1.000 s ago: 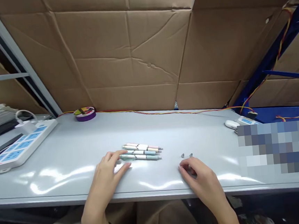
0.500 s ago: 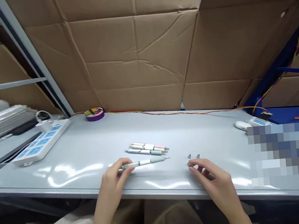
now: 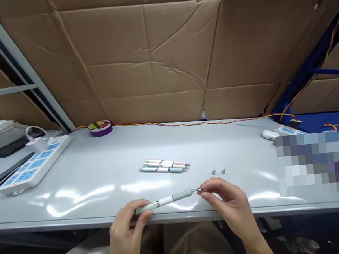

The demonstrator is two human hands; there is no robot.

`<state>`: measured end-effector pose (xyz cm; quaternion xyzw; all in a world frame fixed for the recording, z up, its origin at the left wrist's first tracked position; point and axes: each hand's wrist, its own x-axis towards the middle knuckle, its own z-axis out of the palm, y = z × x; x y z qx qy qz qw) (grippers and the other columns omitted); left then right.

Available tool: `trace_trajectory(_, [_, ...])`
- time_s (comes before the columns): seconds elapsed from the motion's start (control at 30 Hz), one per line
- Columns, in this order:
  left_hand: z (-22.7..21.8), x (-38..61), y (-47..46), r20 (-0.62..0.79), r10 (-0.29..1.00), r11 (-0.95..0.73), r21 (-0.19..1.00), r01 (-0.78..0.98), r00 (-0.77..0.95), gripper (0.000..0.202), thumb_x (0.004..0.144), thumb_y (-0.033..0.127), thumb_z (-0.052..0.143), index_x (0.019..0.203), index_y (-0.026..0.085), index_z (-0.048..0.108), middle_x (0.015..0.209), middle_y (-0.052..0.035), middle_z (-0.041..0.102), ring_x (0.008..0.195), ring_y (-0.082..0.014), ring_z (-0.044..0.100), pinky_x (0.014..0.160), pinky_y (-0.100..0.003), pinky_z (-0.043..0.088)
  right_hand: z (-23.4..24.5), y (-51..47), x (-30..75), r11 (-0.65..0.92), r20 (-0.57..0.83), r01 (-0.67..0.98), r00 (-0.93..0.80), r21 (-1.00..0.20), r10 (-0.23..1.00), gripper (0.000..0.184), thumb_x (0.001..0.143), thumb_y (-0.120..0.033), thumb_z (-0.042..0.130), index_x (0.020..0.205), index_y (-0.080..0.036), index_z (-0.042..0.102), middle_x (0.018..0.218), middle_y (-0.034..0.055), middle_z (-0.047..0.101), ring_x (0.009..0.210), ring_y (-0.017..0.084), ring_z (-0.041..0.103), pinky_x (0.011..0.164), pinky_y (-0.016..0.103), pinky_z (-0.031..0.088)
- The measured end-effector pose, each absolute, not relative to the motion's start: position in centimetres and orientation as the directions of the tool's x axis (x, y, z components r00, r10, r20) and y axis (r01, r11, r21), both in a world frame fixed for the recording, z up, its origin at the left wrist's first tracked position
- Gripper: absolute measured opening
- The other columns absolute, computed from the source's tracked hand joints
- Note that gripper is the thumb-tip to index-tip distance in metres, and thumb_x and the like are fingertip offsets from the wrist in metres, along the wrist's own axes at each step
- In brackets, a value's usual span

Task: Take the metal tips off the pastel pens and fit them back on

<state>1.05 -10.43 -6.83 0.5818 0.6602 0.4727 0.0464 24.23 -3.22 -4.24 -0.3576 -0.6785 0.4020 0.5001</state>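
Observation:
Between the thumb and fingers of my left hand [image 3: 129, 225] is a pale green and white pen [image 3: 165, 201], held by its clear rear end, with its bare point facing right. My right hand [image 3: 231, 200] pinches a small silver metal pen tip [image 3: 200, 190] at the pen's point; whether it is around the point or only touching it, I cannot tell. Two more cone-shaped tips, a left one [image 3: 213, 172] and a right one [image 3: 223, 171], lie on the table beyond my right hand. Several pastel pens [image 3: 163, 170] lie side by side behind the held pen.
A white power strip [image 3: 33, 166] lies at the left, with a charger plugged in. A purple tape roll [image 3: 100, 128] sits by the cardboard wall [image 3: 114, 41]. Red and yellow wires [image 3: 169, 125] run along the table's back edge. A white mouse-like object [image 3: 270, 135] is at the right.
My right hand has moved left with the metal tip, up to the pen's point. My left hand has brought the pen lower, closer to the table's front edge. The view has shifted slightly.

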Motion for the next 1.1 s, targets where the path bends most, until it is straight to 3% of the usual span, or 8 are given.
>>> trace_trajectory(0.13, [-6.75, 1.25, -10.48, 0.494, 0.803, -0.119, 0.682, 0.722, -0.334, 0.022, 0.081, 0.043, 0.055, 0.079, 0.023, 0.064, 0.073, 0.0011, 0.065, 0.062, -0.0152, 0.057, 0.055, -0.022, 0.043, -4.40, -3.02, 24.54, 0.414, 0.383, 0.115, -0.218, -0.903, 0.897, 0.006, 0.083, -0.023, 0.062, 0.086, -0.024, 0.066, 0.081, 0.0012, 0.065, 0.076, 0.014, 0.061, 0.066, 0.023, 0.050])
trace_trajectory(0.33, [-6.64, 1.93, -10.55, 0.465, 0.788, -0.106, 0.749, 0.654, -0.404, 0.024, 0.081, 0.046, 0.055, 0.076, 0.024, 0.063, 0.074, 0.0009, 0.065, 0.068, -0.0172, 0.057, 0.065, -0.025, 0.044, -3.77, -3.04, 24.45, 0.471, 0.416, 0.114, -0.319, -0.875, 0.851, 0.009, 0.083, -0.019, 0.061, 0.087, -0.025, 0.067, 0.077, -0.0001, 0.065, 0.071, 0.013, 0.058, 0.065, 0.023, 0.048])
trace_trajectory(0.83, [-6.80, 1.92, -10.63, 0.447, 0.809, -0.128, 0.767, 0.628, -0.382, 0.023, 0.081, 0.046, 0.058, 0.077, 0.024, 0.064, 0.077, 0.0006, 0.066, 0.073, -0.0179, 0.059, 0.067, -0.026, 0.042, -4.10, -2.69, 24.49, 0.517, 0.429, 0.172, -0.378, -0.838, 0.821, 0.014, 0.084, -0.017, 0.060, 0.092, -0.024, 0.068, 0.081, 0.0011, 0.068, 0.075, 0.015, 0.061, 0.064, 0.025, 0.048])
trace_trajectory(1.1, [-6.55, 1.91, -10.91, 0.406, 0.827, -0.098, 0.784, 0.612, -0.388, 0.028, 0.081, 0.049, 0.056, 0.075, 0.023, 0.065, 0.076, -0.0006, 0.066, 0.075, -0.0190, 0.058, 0.068, -0.027, 0.043, -4.28, -2.52, 24.55, 0.610, 0.482, 0.214, -0.440, -0.763, 0.757, 0.012, 0.087, -0.017, 0.055, 0.093, -0.023, 0.063, 0.080, 0.0017, 0.065, 0.073, 0.014, 0.059, 0.063, 0.024, 0.047])
